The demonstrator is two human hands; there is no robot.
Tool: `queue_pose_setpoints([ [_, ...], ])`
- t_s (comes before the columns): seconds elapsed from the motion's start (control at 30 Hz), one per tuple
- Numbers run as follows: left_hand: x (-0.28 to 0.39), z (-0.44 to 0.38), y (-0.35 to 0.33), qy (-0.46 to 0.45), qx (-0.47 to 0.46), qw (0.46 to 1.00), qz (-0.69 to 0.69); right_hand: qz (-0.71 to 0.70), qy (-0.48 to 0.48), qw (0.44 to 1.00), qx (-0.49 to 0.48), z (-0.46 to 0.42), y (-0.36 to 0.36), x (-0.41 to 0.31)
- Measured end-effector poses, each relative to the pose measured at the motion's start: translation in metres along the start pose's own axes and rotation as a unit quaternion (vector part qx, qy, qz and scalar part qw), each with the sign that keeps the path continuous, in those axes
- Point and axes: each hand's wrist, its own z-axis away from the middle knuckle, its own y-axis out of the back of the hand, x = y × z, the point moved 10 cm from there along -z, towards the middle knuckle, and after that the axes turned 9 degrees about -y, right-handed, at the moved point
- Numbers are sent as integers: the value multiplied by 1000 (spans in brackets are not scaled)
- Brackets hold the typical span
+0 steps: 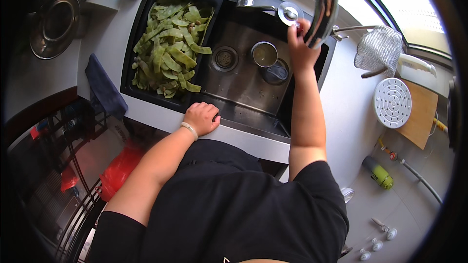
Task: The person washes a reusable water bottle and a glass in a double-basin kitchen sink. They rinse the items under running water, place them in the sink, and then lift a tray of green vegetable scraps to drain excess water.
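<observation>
My left hand (202, 117), with a pale bangle at the wrist, rests loosely curled on the front rim of the black double sink (234, 111), holding nothing visible. My right hand (303, 53) reaches to the back right of the sink. Its fingertips are at the lower edge of a round, shiny disc (290, 12); the curved faucet spout (323, 11) partly hides them, so the grip is unclear. Flat green bean pods (172, 51) heap up in the left basin. A metal cup (264, 54) with cloudy liquid stands in the right basin, beside a dark lid (276, 73).
A drain strainer (225, 58) sits left of the cup. On the right are a silvery mesh cloth (380, 49), a perforated metal disc (392, 102), a wooden board (420, 113) and a green-and-black bottle (380, 175). A dark blue cloth (104, 86) hangs at the left counter edge, above a red plastic bag (122, 170).
</observation>
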Motion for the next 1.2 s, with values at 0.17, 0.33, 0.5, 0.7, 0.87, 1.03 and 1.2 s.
queue_pose_setpoints([
  [0.17,-1,2,2,0,-4,1000,0,-118,69,970,-201,111,-21,-68],
  [0.33,1,-2,-2,-12,-11,1000,6,-28,-191,850,-490,229,-194,16],
  [0.5,-1,-1,-1,-12,-17,1000,-2,-27,-303,817,-491,254,-282,49],
  [0.7,-2,1,0,-15,7,1000,-9,-33,-316,807,-498,267,-296,63],
  [0.87,-4,3,-2,-7,2,1000,6,140,-196,767,-595,262,-270,48],
  [1.03,-5,3,-4,-6,-4,1000,4,175,-151,800,-554,245,-242,31],
  [1.2,-5,4,-3,-5,-2,1000,8,190,-177,769,-584,260,-241,45],
])
